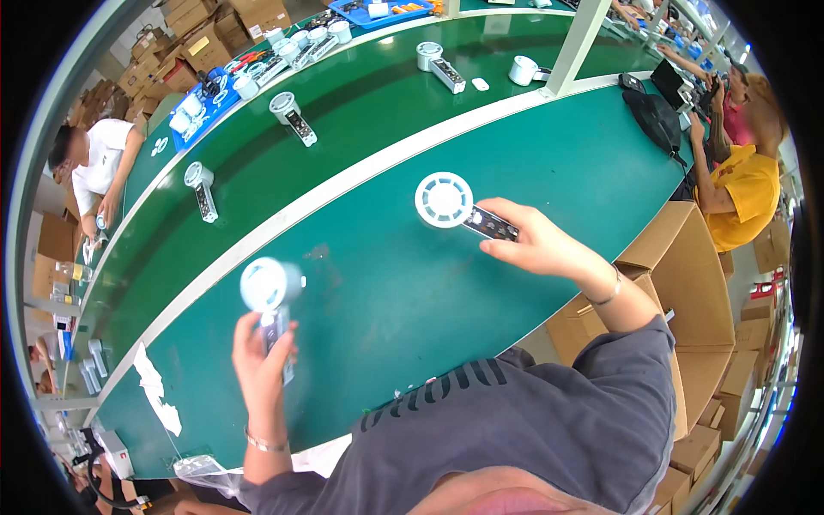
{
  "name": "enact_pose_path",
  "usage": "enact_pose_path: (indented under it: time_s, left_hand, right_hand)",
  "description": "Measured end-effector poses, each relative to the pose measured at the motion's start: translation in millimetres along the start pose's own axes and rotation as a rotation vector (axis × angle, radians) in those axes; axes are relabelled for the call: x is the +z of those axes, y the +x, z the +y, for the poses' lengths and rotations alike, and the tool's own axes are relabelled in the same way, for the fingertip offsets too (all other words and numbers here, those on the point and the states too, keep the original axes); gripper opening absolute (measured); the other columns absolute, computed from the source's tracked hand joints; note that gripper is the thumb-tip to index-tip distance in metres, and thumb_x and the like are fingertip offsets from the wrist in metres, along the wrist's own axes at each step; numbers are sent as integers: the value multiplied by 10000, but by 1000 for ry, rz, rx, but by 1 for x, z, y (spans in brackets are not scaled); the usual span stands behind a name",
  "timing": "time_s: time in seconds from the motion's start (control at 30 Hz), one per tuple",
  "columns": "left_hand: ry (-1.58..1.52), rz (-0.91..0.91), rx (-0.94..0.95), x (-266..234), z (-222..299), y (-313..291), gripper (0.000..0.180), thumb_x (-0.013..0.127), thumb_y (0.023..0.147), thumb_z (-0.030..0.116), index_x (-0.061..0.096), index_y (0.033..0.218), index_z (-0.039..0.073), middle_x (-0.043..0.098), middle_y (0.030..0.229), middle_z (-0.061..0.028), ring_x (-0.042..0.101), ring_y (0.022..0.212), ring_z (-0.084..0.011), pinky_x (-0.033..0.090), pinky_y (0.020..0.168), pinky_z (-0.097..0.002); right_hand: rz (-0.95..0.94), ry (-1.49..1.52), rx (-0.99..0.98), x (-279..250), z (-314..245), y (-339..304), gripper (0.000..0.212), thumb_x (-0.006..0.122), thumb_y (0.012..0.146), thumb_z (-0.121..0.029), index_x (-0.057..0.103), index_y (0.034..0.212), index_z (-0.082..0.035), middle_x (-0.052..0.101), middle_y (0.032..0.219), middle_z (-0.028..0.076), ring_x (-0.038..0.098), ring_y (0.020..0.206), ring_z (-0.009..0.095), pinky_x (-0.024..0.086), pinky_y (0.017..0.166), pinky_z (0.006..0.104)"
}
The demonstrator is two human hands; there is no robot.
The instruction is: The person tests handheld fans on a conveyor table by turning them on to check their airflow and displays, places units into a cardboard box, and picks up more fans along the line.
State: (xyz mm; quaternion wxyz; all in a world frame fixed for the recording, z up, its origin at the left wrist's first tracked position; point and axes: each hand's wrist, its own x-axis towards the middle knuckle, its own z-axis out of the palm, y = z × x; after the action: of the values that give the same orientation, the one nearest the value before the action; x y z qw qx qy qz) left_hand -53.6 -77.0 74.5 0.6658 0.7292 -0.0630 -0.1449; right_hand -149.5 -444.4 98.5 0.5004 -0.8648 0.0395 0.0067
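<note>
My left hand (262, 356) grips the handle of a small white handheld fan (268, 287), its round head pointing up above the green table (403, 283). My right hand (532, 245) holds a second white handheld fan (446, 202) by its dark handle, the round grille head facing the camera, low over the green surface. Both forearms come from the lower edge, each with a thin bracelet at the wrist.
Several more white fans (199, 184) lie spaced along the far green belt (360, 94). Blue trays (378, 12) with parts stand at the back. Cardboard boxes (687, 283) sit at my right. One person (94, 167) works at left, another (738, 180) at right.
</note>
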Motion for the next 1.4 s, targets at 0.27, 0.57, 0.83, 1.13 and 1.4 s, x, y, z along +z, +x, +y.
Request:
enact_pose_path:
  time_s: [0.27,0.57,0.83,1.13,1.4]
  left_hand:
    - [366,-163,-13,-40,-24,-35,423,662,705,-36,553,1112,-76,617,944,-100,594,857,-135,481,746,-252]
    - [136,296,526,-3,23,-6,442,566,763,-36,484,1196,-67,600,950,-81,541,784,-90,444,676,-210]
    - [-265,595,1139,63,82,4,663,639,795,335,297,1247,-10,507,1063,-175,523,703,-172,412,494,-260]
    - [-274,639,1350,62,64,8,298,598,747,222,439,888,12,506,878,-93,508,665,-150,434,554,-267]
    - [-257,412,1192,66,72,30,435,543,857,185,372,1215,6,508,1043,-196,510,729,-173,407,520,-248]
  right_hand:
    - [-95,25,-9,8,5,-19,394,586,778,-120,498,1146,-10,612,890,160,598,757,236,472,687,310]
    - [366,281,-353,16,-56,6,315,598,823,-107,534,1104,19,584,848,45,536,776,118,448,696,272]
    - [525,296,-737,44,-107,23,534,626,786,-339,334,1171,-112,491,738,91,493,540,193,427,438,294]
    - [768,452,-1522,52,-98,38,593,602,794,-448,327,1217,-136,487,778,99,484,558,186,409,464,298]
    - [748,351,-971,33,-81,19,569,577,818,-405,340,1205,-61,480,794,105,490,582,170,403,478,275]
